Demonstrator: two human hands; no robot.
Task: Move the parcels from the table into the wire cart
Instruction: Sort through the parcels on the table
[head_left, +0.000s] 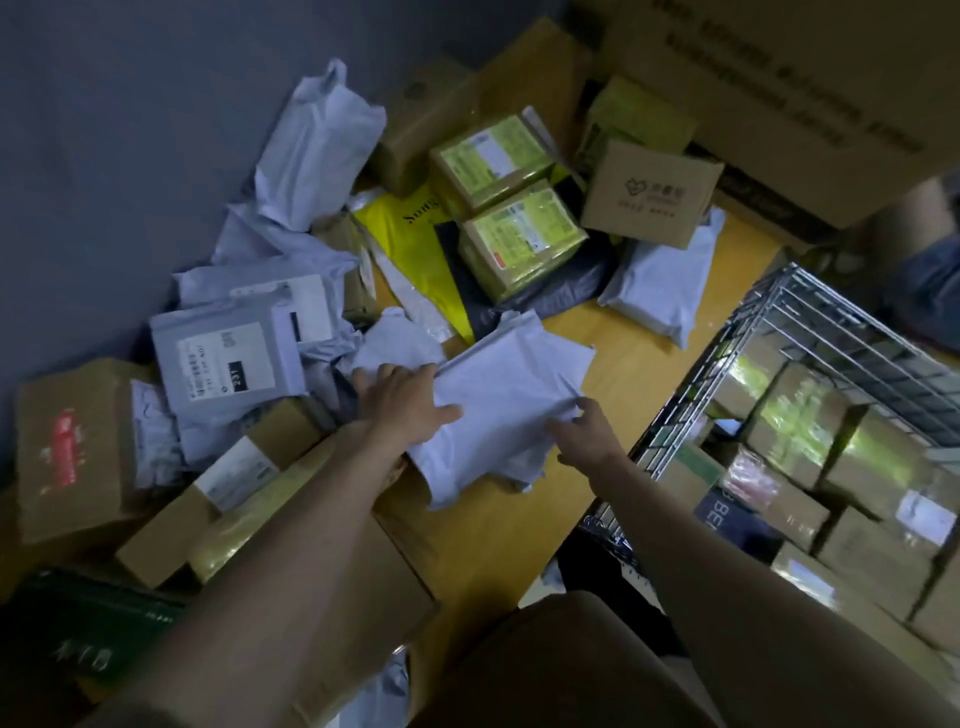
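Several cardboard boxes (810, 467) are stacked inside the wire cart (691, 384). A grey mailer (509, 395) on the table (639, 353) is pressed by the left hand (405, 400), fingers spread, and touched by the right hand's (582, 431) parted fingertips.

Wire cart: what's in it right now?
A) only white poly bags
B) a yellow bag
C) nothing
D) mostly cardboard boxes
D: through the wire cart rim, taped cardboard boxes fill the inside, packed side by side; no yellow bag shows there.
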